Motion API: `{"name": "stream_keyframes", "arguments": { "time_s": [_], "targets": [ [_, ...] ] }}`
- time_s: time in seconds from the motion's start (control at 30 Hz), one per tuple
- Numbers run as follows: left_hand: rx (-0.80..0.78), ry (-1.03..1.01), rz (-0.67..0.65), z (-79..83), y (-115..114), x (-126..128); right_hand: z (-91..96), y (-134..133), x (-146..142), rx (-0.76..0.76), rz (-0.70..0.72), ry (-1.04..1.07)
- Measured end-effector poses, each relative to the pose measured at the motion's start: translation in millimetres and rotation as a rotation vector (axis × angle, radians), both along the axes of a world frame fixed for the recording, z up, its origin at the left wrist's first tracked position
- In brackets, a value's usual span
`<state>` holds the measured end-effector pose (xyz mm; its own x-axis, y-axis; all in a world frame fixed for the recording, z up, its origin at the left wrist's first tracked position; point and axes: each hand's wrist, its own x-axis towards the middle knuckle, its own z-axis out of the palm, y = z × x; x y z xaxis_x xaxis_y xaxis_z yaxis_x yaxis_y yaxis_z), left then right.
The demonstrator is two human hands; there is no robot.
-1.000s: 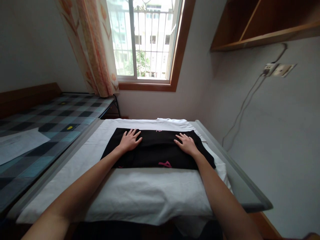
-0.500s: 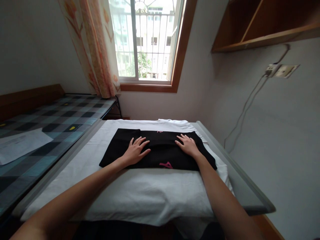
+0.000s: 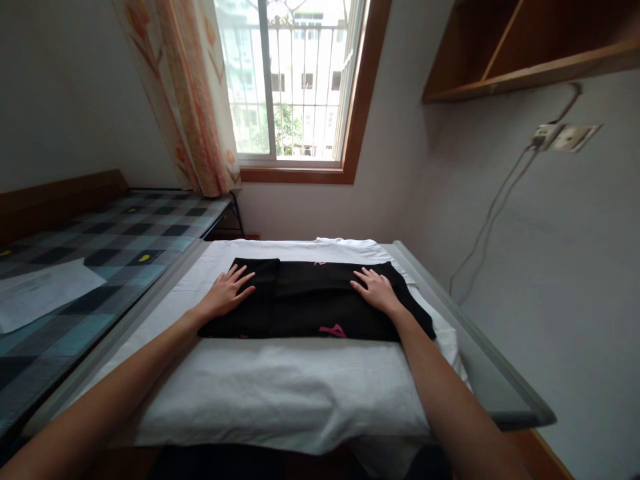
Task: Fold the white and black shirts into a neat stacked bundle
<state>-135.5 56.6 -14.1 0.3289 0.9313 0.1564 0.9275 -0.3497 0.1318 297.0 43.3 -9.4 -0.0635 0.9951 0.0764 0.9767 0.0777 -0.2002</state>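
A folded black garment (image 3: 310, 300) with pink lettering lies across a white cloth (image 3: 280, 387) that covers a grey table (image 3: 475, 360). My left hand (image 3: 227, 292) rests flat on the garment's left end, fingers spread and holding nothing. Flat on the garment's right part lies my right hand (image 3: 377, 291), fingers stretched out. Both forearms reach in from the bottom of the view.
A bed with a checked blue and black cover (image 3: 100, 247) and a white sheet of paper (image 3: 40, 290) stands to the left. A window (image 3: 290, 80) with a curtain (image 3: 190, 93) is ahead. A wooden shelf (image 3: 525, 47) and a wall socket with a cable (image 3: 550, 137) are on the right wall.
My left hand has slid leftward across the black garment, from near its middle to its left end. My right hand has stayed in place.
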Motion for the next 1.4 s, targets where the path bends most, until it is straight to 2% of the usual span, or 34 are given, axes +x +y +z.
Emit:
{"name": "stream_keyframes", "arguments": {
  "time_s": [0.07, 0.13, 0.33, 0.47, 0.57, 0.8, 0.93, 1.1, 1.2, 1.3, 1.4],
  "targets": [
    [0.019, 0.034, -0.013, -8.2, -4, -1, -0.8, 0, 1, 0.003, -0.001, 0.004],
    [0.035, 0.056, -0.014, -9.2, -5, -1, -1.5, 1, 1, 0.004, 0.0, 0.009],
    [0.035, 0.156, 0.034, 3.6, -15, 19, -1.5, 1, 1, -0.003, 0.001, 0.012],
    [0.056, 0.134, -0.067, 2.7, -30, 46, 0.2, 0, 1, -0.007, -0.003, 0.011],
    [0.065, 0.123, -0.114, -1.0, -37, 56, 1.4, -1, 0, -0.003, -0.003, 0.008],
    [0.075, 0.124, -0.11, -3.9, -36, 55, 1.2, -1, -1, -0.006, -0.012, 0.013],
    [0.042, 0.12, -0.106, -0.4, -37, 55, 0.2, 0, 0, -0.005, -0.012, 0.01],
    [-0.032, 0.074, -0.055, 20.0, -30, 62, -0.2, 0, 0, -0.003, -0.001, 0.016],
    [0.029, 0.013, -0.033, 31.3, -17, 72, 0.2, -1, 0, -0.008, -0.004, 0.023],
    [0.097, -0.015, -0.043, 29.2, -2, 81, 0.2, -1, 0, -0.006, -0.002, 0.024],
    [0.028, -0.004, -0.042, 16.6, 9, 87, -0.2, 0, 1, -0.004, -0.002, 0.017]
  ]
}}
